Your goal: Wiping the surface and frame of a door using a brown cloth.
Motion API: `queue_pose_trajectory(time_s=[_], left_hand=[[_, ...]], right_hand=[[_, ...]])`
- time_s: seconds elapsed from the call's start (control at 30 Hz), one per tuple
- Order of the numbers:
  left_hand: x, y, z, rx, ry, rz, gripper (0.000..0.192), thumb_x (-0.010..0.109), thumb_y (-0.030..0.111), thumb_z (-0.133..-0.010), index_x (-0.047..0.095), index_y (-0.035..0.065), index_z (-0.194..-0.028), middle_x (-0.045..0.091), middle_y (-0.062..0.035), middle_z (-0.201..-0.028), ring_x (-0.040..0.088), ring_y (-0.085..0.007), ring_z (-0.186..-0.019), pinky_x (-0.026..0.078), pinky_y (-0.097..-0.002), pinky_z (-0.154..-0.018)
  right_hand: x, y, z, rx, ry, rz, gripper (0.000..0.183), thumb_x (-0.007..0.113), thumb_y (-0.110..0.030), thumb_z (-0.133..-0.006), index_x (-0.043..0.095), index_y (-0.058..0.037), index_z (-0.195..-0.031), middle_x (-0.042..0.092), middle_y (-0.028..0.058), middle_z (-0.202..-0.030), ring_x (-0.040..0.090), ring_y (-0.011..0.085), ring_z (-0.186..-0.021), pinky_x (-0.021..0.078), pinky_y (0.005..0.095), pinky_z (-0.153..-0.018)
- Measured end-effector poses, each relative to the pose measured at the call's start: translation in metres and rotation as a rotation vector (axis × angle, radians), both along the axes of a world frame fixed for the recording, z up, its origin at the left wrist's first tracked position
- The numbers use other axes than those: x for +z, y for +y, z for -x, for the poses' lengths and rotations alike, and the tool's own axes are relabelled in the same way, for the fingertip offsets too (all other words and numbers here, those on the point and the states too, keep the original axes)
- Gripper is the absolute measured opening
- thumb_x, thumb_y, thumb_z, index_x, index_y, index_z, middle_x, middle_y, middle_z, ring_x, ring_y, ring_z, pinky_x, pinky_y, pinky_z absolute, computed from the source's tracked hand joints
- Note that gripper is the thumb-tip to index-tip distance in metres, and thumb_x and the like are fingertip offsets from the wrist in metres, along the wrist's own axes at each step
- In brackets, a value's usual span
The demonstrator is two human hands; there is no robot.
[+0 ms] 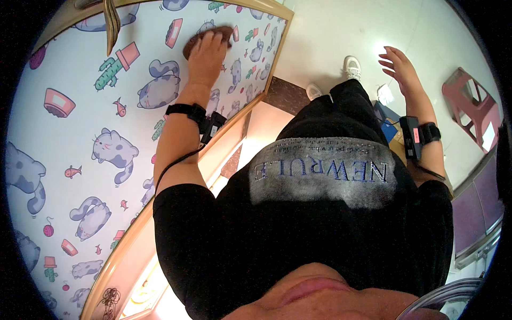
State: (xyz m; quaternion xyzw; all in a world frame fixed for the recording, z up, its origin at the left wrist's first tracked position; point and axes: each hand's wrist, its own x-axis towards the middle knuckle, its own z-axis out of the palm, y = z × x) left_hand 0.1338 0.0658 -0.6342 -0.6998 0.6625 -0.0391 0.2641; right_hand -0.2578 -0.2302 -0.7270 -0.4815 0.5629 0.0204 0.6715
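Observation:
My left hand (207, 54) presses a brown cloth (192, 45) flat against a panel with a cartoon cat print (138, 132), near its far end. The cloth shows around the fingers, and the hand's underside is hidden. Over the pale floor at the right, my right hand (397, 66) hangs in the air with its fingers apart and nothing in it. Both wrists carry black straps with small black devices and cables.
A wooden frame (276, 66) edges the printed panel, and a brass-coloured handle (113, 26) juts out at the upper left. On the floor at the right stands a reddish plastic stool (468, 100). A blue box (388, 130) lies beside my legs.

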Motion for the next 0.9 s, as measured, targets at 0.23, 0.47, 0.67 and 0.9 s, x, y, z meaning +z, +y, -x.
queue_pose_trajectory(time_s=[0.23, 0.47, 0.67, 0.9], left_hand=[[0.070, -0.097, -0.017, 0.029, -0.250, 0.502, 0.043, 0.051, 0.012, -0.089, 0.056, 0.0058, -0.132, 0.049, -0.0135, -0.143, 0.036, -0.0315, -0.142, 0.025, -0.0553, -0.116], [0.031, -0.093, -0.052, 0.054, -0.325, 0.318, 0.045, 0.050, 0.014, -0.090, 0.054, 0.0074, -0.135, 0.046, -0.0118, -0.147, 0.032, -0.0304, -0.144, 0.022, -0.0537, -0.117], [-0.001, -0.096, -0.024, 0.069, -0.071, 0.394, 0.039, 0.058, 0.009, -0.084, 0.066, 0.0184, -0.121, 0.059, -0.0025, -0.134, 0.050, -0.0232, -0.130, 0.038, -0.0463, -0.106], [0.047, -0.139, 0.033, 0.054, 0.364, 0.723, 0.031, 0.058, 0.009, -0.082, 0.066, 0.0073, -0.112, 0.063, -0.0115, -0.118, 0.059, -0.0327, -0.109, 0.045, -0.0441, -0.093]], right_hand=[[-0.030, -0.023, -0.072, 0.212, -0.306, 0.168, 0.051, 0.051, -0.042, -0.100, 0.051, -0.0084, -0.138, 0.062, 0.0114, -0.128, 0.061, 0.0224, -0.116, 0.0473, 0.0353, -0.098], [-0.003, -0.031, -0.125, 0.248, -0.302, 0.106, 0.047, 0.052, -0.043, -0.099, 0.054, -0.0078, -0.131, 0.064, 0.0111, -0.119, 0.062, 0.0223, -0.107, 0.0503, 0.0364, -0.091], [0.051, -0.024, -0.169, 0.370, -0.383, 0.108, 0.048, 0.049, -0.044, -0.101, 0.054, -0.0121, -0.137, 0.064, 0.0098, -0.125, 0.062, 0.0206, -0.113, 0.0492, 0.0338, -0.095], [0.083, 0.014, -0.257, 0.207, -0.716, -0.388, 0.052, 0.056, -0.044, -0.098, 0.051, -0.0040, -0.130, 0.065, 0.0155, -0.112, 0.065, 0.0244, -0.098, 0.0528, 0.0360, -0.086]])
